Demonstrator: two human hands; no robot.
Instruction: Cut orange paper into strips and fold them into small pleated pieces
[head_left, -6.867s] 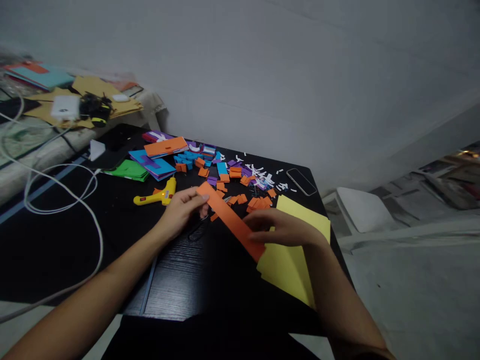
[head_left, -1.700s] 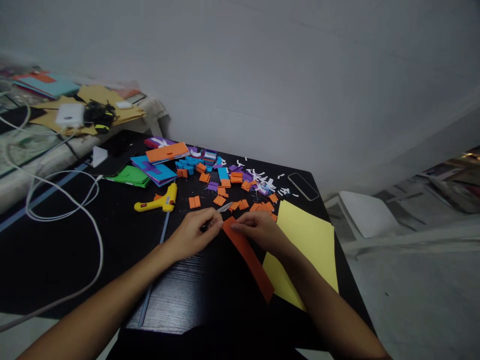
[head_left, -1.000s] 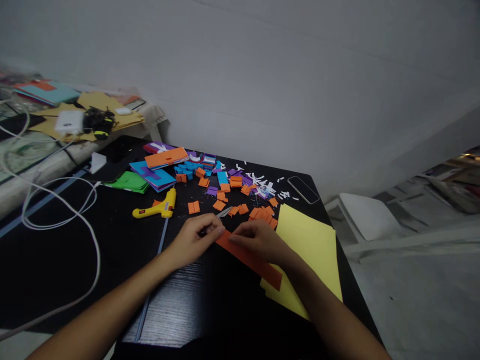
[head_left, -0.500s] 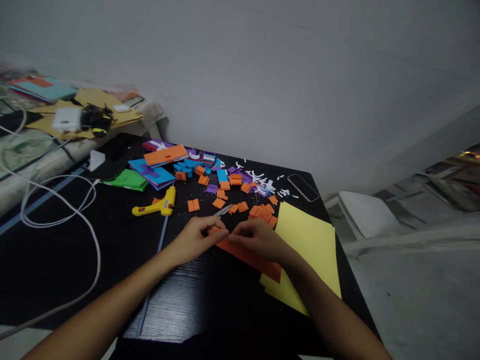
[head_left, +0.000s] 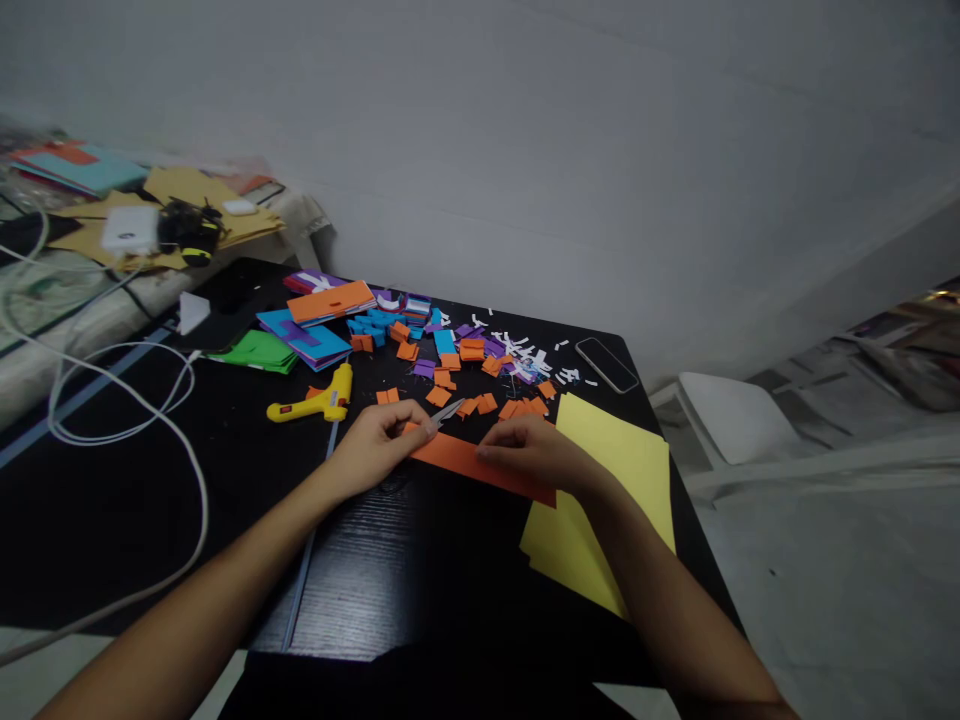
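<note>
An orange paper strip [head_left: 457,456] lies slantwise in front of me over the black table, its right end overlapping the yellow paper sheets [head_left: 626,470]. My left hand [head_left: 381,442] pinches the strip's left end between thumb and fingers. Bent over the strip's middle, my right hand [head_left: 536,452] has thumb and fingertips closed at its upper edge. Just beyond the strip, scissors [head_left: 448,411] show only their blades; the rest is hidden by my left hand. Small folded orange paper pieces [head_left: 472,349] are scattered behind both hands.
A yellow glue gun [head_left: 315,402] lies left of my left hand. Further back are stacked coloured paper envelopes [head_left: 331,303], green paper [head_left: 256,350], white paper scraps [head_left: 525,352] and a phone [head_left: 606,364]. A white cable [head_left: 187,455] loops across the left side. A white chair [head_left: 720,415] stands right.
Both hands have moved slightly apart, the left one leftward and up, the right one rightward. The orange strip now lies flatter and shows more of its face between them.
</note>
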